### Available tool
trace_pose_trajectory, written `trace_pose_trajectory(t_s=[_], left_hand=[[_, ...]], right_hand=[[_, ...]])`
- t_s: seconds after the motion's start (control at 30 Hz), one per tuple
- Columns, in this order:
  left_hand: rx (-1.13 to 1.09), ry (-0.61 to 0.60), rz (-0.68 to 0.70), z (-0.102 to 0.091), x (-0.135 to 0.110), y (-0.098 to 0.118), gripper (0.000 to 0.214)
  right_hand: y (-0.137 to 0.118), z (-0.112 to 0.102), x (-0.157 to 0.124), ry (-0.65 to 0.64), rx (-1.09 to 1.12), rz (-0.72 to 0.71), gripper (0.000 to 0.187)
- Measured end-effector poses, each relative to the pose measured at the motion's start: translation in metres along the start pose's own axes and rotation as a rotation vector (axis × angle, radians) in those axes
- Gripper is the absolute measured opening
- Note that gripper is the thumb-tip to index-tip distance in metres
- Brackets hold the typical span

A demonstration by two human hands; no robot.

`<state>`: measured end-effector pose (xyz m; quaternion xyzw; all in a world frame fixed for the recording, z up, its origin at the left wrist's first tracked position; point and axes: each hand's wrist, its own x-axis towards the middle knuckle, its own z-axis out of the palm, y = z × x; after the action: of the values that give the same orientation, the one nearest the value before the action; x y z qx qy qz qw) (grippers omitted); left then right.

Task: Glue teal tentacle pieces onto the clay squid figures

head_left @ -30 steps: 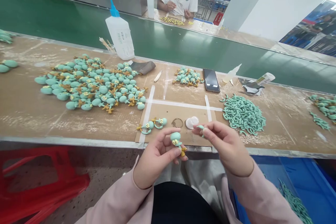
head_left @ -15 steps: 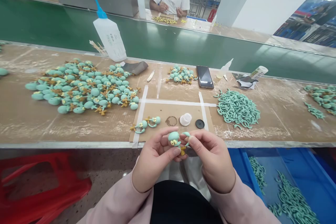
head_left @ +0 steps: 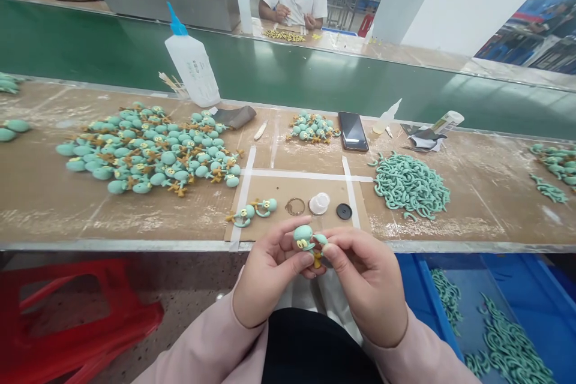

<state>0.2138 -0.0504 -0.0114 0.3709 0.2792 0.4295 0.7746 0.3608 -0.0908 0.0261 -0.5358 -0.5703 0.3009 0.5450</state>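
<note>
My left hand (head_left: 270,276) pinches a small teal figure (head_left: 304,237) with yellow eyes and tan feet, held just below the bench edge. My right hand (head_left: 366,282) presses a curved teal arm piece (head_left: 320,239) against the figure's right side, fingers closed on it. Two finished figures (head_left: 254,211) lie on the cardboard mat in front of me. A pile of loose teal arm pieces (head_left: 409,185) sits to the right, and a large heap of figures (head_left: 148,153) to the left.
On the mat lie a metal ring (head_left: 295,206), a white cap (head_left: 319,203) and a black disc (head_left: 344,211). A glue bottle (head_left: 191,63), a phone (head_left: 352,131) and a small figure pile (head_left: 312,128) stand further back. A blue bin (head_left: 531,288) and red stool (head_left: 67,318) flank my knees. A person sits across the green conveyor (head_left: 292,75).
My right hand moved left from beside the arm pile and brought the arm piece against the figure in my left hand. Both hands now stay together.
</note>
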Motion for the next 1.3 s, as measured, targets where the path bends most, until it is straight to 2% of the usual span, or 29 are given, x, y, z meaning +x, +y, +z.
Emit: trace_pose_trajectory(t_s=[0.2,0.33,0.43,0.53,0.7,0.77,0.83,0.87,0.93,1.03,1.17,1.3], left_hand=[[0.039,0.021,0.011,0.005,-0.001,0.005,0.040],[0.131,0.026,0.071,0.008,-0.006,0.007,0.041],[0.185,-0.015,0.074,0.009,-0.012,0.008,0.045],[0.118,-0.080,0.051,0.007,-0.012,0.005,0.048],[0.078,-0.013,0.101,0.005,-0.007,0.000,0.025],[0.039,-0.037,0.111,0.010,-0.009,0.003,0.025],[0.007,-0.061,0.142,0.016,-0.013,0.008,0.025],[0.002,-0.070,0.160,0.019,-0.015,0.010,0.023],[0.016,-0.087,0.198,0.022,-0.018,0.013,0.021],[0.050,-0.184,0.231,0.019,-0.018,0.014,0.021],[0.071,-0.294,0.235,0.013,-0.017,0.014,0.023],[0.066,-0.310,0.236,0.016,-0.016,0.016,0.022]], right_hand=[[-0.009,-0.002,0.001,-0.017,-0.109,-0.080,0.019],[-0.008,-0.001,-0.005,0.001,-0.204,-0.180,0.016],[-0.003,0.001,-0.011,0.037,-0.326,-0.271,0.015],[0.000,0.004,-0.013,0.036,-0.451,-0.378,0.019],[-0.001,0.006,-0.007,0.056,-0.454,-0.512,0.017],[-0.002,0.004,-0.004,0.149,-0.439,-0.518,0.007],[-0.004,0.002,-0.002,0.264,-0.443,-0.480,0.017],[-0.005,0.001,-0.001,0.275,-0.435,-0.447,0.024],[-0.006,-0.001,0.000,0.166,-0.383,-0.371,0.029],[-0.008,-0.002,-0.002,-0.023,-0.289,-0.302,0.033],[-0.011,-0.002,-0.005,0.008,-0.271,-0.318,0.033],[-0.015,-0.001,-0.007,0.051,-0.265,-0.311,0.030]])
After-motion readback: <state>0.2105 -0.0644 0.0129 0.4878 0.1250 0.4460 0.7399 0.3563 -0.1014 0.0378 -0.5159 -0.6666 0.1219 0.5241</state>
